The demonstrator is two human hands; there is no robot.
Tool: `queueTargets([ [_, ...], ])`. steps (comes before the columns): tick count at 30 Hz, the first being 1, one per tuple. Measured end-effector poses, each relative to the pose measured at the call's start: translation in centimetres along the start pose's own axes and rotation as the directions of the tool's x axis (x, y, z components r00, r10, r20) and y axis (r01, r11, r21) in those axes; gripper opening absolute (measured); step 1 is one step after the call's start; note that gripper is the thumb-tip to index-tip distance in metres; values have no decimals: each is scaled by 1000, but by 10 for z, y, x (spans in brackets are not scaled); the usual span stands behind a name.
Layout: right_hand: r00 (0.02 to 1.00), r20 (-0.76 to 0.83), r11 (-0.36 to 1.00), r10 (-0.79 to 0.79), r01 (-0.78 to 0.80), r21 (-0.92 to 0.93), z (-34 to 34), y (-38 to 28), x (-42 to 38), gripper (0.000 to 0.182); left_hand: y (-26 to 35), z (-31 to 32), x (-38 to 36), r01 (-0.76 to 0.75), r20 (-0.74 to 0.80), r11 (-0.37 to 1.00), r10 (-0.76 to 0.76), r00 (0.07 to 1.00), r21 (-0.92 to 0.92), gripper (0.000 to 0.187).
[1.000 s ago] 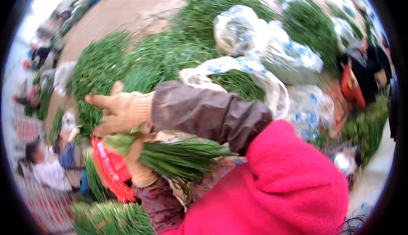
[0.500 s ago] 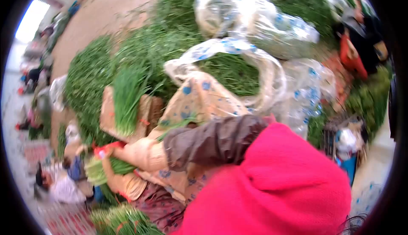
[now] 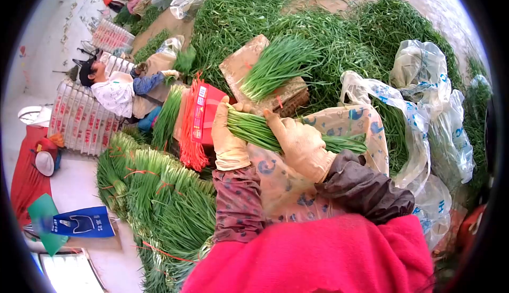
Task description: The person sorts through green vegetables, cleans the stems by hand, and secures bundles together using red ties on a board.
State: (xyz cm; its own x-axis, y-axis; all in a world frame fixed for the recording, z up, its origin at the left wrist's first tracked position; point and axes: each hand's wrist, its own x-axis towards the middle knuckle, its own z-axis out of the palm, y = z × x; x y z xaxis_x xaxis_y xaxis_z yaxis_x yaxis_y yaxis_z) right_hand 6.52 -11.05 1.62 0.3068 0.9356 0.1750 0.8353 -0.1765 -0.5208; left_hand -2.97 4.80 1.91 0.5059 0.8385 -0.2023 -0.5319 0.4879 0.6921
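A bunch of green chives (image 3: 253, 129) lies crosswise over my lap, its leafy end pointing right. My left hand (image 3: 228, 143), in a pale work glove, is closed round the bunch's left end. In a matching glove, my right hand (image 3: 306, 147) grips the same bunch near its middle, with the back of the hand facing up. Just beyond my left hand stands a red box (image 3: 211, 114) with red tie strips (image 3: 192, 131) hanging beside it. A loose pile of chives (image 3: 278, 69) rests on a wooden board (image 3: 238, 65) ahead of both hands.
Tied chive bundles (image 3: 164, 187) are stacked at my left. Heaped greens (image 3: 238, 14) cover the floor ahead. Clear plastic bags (image 3: 424, 97) stand at the right. Another person (image 3: 119, 89) sits at the left by plastic crates (image 3: 85, 118). A spotted plastic sheet (image 3: 366, 123) covers my lap.
The view has swung left, bringing the stacked bundles and the red box into fuller view. My right hand has moved from beside the red item onto the chives, which both hands now grip.
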Motion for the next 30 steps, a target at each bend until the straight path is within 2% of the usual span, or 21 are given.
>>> queueTargets([
  [2, 998, 59, 997, 15, -19, 72, 5, 1, 1, 73, -3, -11, 0, 12, -6, 997, -12, 1000, -76, 25],
  [4, 983, 182, 917, -21, -54, 396, 11, 14, 9, 73, -11, -19, 6, 9, -58, 1000, -9, 998, 8, 20],
  [5, 968, 250, 873, 10, -130, 470, 14, 20, 10, 69, -12, -23, 4, 117, 40, 991, -115, 993, -60, 18],
  [6, 967, 249, 859, -49, -86, 504, 17, 25, 12, 68, -17, -41, 15, 187, -76, 981, -190, 979, -44, 27],
  [8, 932, 360, 859, 39, -215, 465, 7, 28, 16, 71, -18, -35, 7, 57, 68, 998, -57, 996, -6, 52],
  [9, 924, 374, 827, 80, -271, 492, 5, 35, 16, 75, -10, -31, 1, 36, 265, 998, -21, 964, -54, 54],
  [10, 944, 326, 784, 40, -232, 576, 4, 42, 20, 77, -2, -30, -2, 17, 450, 994, 33, 892, -107, 57],
  [11, 913, 406, 652, -43, -283, 704, 1, 50, 25, 77, 0, -31, -1, -5, 444, 990, 67, 894, -139, 57],
  [13, 833, 517, 398, -198, -413, 819, -7, 57, 31, 75, 7, -32, 2, -11, 544, 999, 29, 839, -37, 89],
  [14, 786, 566, 355, -248, -470, 808, -13, 56, 32, 66, 10, -32, 5, -18, 591, 1000, 2, 806, 22, 106],
  [16, 674, 645, 385, -360, -522, 761, -18, 47, 35, 57, -4, -45, 14, -131, 632, 989, 64, 772, 61, 89],
  [17, 662, 675, 249, -327, -629, 737, -30, 35, 31, 51, -8, -51, 9, -38, 703, 993, -52, 709, 111, 101],
  [18, 648, 688, 257, -327, -639, 725, -24, 32, 29, 51, -7, -48, -1, 56, 756, 983, -169, 633, 172, 114],
  [19, 609, 683, 109, -404, -709, 696, -14, 33, 26, 56, -6, -42, -6, 59, 748, 986, -158, 645, 157, 114],
  [21, 569, 628, -114, -531, -782, 612, 3, 31, 18, 71, -2, -28, -14, 279, 805, 956, -234, 545, 88, 113],
  [22, 560, 638, -108, -528, -790, 604, 3, 23, 15, 71, -6, -17, -19, 251, 792, 967, -119, 599, -44, 113],
  [24, 618, 577, -332, -533, -781, 529, -1, 5, 10, 81, -7, -5, -31, 191, 685, 962, -6, 729, -195, 103],
  [25, 579, 546, -373, -605, -813, 448, 11, 13, 7, 83, -6, -8, -33, 195, 683, 961, -7, 731, -199, 103],
  [27, 566, 555, -392, -610, -824, 409, 19, 18, 0, 84, 0, -14, -36, 303, 717, 947, -138, 683, -107, 81],
  [28, 554, 558, -410, -618, -833, 372, 19, 19, -1, 85, 1, -14, -37, 305, 717, 946, -135, 684, -113, 81],
  [30, 557, 556, -400, -617, -830, 388, 20, 21, 0, 86, 4, -12, -40, 169, 604, 986, -129, 786, -9, 66],
])
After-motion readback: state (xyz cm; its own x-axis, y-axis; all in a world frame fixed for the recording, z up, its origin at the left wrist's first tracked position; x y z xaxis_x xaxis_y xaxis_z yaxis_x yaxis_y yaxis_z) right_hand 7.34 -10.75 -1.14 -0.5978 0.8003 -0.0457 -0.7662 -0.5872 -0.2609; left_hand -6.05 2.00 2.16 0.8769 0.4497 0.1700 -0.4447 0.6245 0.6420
